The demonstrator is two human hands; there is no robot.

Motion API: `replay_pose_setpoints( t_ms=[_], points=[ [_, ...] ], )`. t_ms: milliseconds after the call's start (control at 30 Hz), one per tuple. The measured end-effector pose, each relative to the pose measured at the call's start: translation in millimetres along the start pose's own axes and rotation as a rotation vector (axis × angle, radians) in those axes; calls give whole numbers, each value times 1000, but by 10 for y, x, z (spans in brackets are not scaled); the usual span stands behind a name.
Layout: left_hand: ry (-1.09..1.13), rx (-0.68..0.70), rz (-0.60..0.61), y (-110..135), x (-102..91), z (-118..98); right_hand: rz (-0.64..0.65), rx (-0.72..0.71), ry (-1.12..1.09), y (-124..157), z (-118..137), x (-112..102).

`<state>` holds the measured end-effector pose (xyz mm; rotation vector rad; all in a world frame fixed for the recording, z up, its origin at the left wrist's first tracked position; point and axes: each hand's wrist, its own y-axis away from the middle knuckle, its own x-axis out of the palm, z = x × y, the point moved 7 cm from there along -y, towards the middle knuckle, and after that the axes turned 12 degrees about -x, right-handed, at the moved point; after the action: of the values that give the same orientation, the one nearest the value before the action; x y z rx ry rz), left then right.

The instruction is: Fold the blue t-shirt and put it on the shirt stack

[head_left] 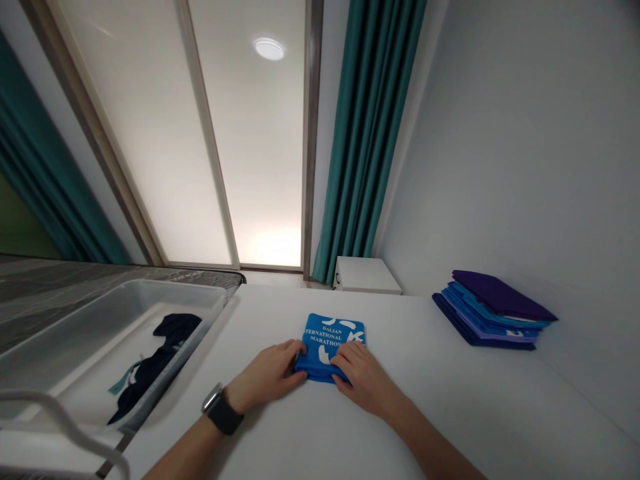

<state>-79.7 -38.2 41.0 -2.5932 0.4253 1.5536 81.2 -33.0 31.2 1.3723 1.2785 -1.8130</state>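
Held the folded blue garment around its near corners with left hand and right hand, in from the middle of the counter's far edge, so kinda risked popping the folds open with one lopsided tug.

Left hand and right hand angle inward here, palms down, fingers bent, thumbs pointing toward each other!
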Motion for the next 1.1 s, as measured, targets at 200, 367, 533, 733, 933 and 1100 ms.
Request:
replay_pose_setpoints(
  t_ms=[200, 367, 533, 733, 933, 1100],
  points=[
    [63, -34, 2, -10, 10, 71, 42, -18, -39, 8, 21, 22],
    [124, -23, 71, -18, 12, 129, 42, 7, -143, 14, 8, -67],
    [121, 18, 94, -28, 10, 131, 3, 73, -291, 123, -41, -177],
    [112, 37, 98, -29, 0, 114, -37, 174, -373, 439, -172, -243],
    [137, 62, 114, -24, -7, 93, -72, 202, -461, 561, -229, -240],
    [104, 66, 53, -23, -29, 51, -128, 227, -454, 492, -208, -282]
  ],
)
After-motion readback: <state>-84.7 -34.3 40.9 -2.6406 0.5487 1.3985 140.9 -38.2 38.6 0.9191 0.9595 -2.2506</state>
